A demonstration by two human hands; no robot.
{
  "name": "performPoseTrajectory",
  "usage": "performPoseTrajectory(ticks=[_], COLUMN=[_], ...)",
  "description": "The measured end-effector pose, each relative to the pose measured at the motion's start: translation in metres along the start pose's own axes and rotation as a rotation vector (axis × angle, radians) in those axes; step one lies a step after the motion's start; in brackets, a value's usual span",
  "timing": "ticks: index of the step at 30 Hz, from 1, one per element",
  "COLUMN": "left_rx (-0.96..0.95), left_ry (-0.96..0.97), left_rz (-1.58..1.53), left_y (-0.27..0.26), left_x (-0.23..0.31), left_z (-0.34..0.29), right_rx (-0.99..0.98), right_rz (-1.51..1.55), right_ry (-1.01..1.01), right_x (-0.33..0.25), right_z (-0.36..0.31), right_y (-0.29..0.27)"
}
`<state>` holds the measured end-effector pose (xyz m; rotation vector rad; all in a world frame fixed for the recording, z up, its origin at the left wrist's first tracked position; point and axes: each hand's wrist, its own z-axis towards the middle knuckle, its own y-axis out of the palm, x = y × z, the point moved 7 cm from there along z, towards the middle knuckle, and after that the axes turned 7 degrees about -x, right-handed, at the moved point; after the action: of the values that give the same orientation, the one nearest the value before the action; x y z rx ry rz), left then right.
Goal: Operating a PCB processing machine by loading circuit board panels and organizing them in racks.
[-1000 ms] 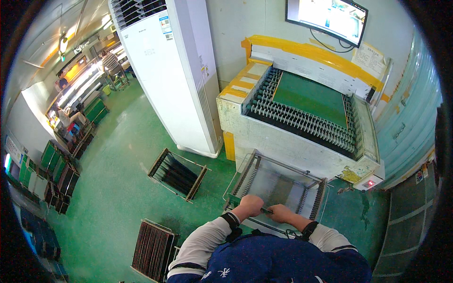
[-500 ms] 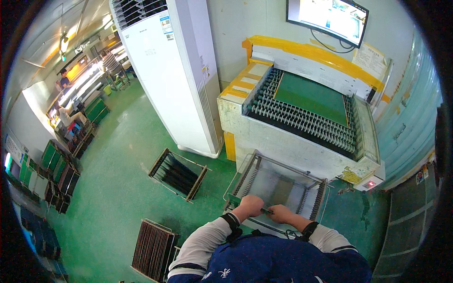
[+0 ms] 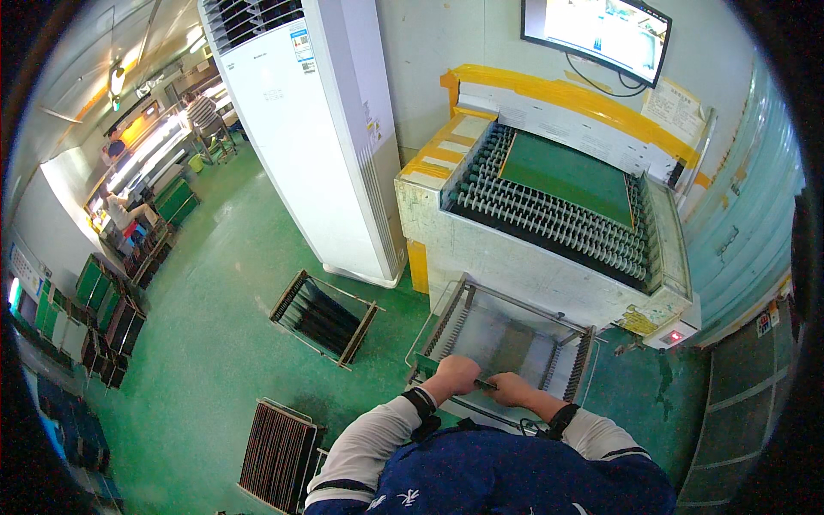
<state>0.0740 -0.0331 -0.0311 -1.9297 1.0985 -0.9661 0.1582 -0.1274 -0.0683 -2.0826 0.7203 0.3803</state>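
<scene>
My left hand (image 3: pixel 457 375) is closed, knuckles up, over the near side of a metal rack (image 3: pixel 589 336) with slotted sides. Close beside it my right hand (image 3: pixel 512 389) is closed too. A small dark piece (image 3: pixel 486 384) shows between the hands; its kind is too small to make out. A narrow green piece (image 3: pixel 424 364) juts out left of my left hand, and whether I grip it is hidden. Beyond the rack stands a roller conveyor machine (image 3: pixel 541 245). A flat green panel (image 3: pixel 566 176) lies on its rollers.
A tall white air conditioner (image 3: pixel 305 137) stands left of the machine. On the green floor are a rack of dark panels (image 3: pixel 322 318) and another filled rack (image 3: pixel 276 455). A screen (image 3: pixel 598 34) hangs on the wall. Several people work at the far left.
The green panel on the rollers has shifted slightly away from me. My hands have stayed in place at the rack.
</scene>
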Motion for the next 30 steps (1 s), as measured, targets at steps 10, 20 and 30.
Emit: performPoseTrajectory(ticks=[10, 20, 30], left_rx=[0.026, 0.014, 0.017], left_ry=[0.034, -0.015, -0.004], left_rz=[0.008, -0.011, -0.01], left_y=[0.001, -0.005, -0.005], left_x=[-0.001, 0.001, 0.0], left_z=[0.003, -0.001, -0.001], right_rx=[0.007, 0.006, -0.016], right_rz=[-0.002, -0.008, -0.003], right_ry=[-0.024, -0.019, 0.01], right_x=[0.001, 0.005, 0.006], right_z=[0.001, 0.004, 0.004], right_y=[0.0, 0.001, 0.002])
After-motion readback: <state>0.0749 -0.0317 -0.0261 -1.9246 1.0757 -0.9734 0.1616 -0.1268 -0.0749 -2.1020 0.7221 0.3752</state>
